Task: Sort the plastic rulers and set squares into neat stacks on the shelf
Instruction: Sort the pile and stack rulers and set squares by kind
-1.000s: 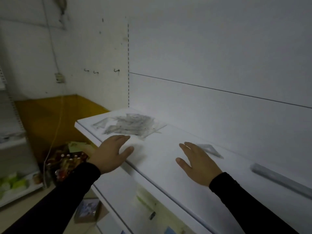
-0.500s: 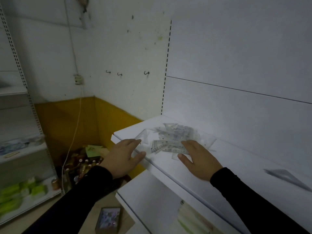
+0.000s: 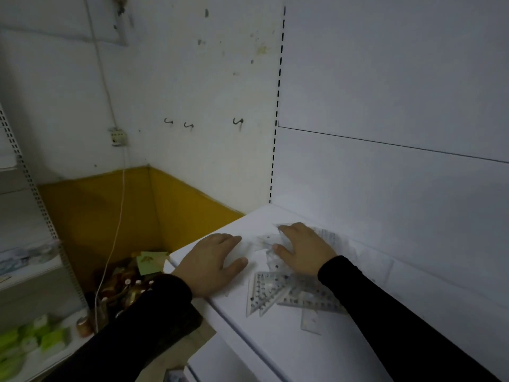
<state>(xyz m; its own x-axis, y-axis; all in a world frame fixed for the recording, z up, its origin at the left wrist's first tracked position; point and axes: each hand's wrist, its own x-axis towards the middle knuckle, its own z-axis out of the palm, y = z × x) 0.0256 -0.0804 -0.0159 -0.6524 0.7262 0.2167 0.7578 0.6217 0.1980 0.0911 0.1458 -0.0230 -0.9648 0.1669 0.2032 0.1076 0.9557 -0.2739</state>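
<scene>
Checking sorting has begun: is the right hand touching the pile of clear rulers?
Touching. The head view shows the right hand lying flat on the ruler pile, fingers overlapping the pieces.

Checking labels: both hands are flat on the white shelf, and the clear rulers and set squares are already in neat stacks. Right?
Not quite. The head view shows the rulers and set squares in a loose, overlapping pile, not neat stacks. The rest holds: left hand and right hand lie flat on the white shelf.
</scene>
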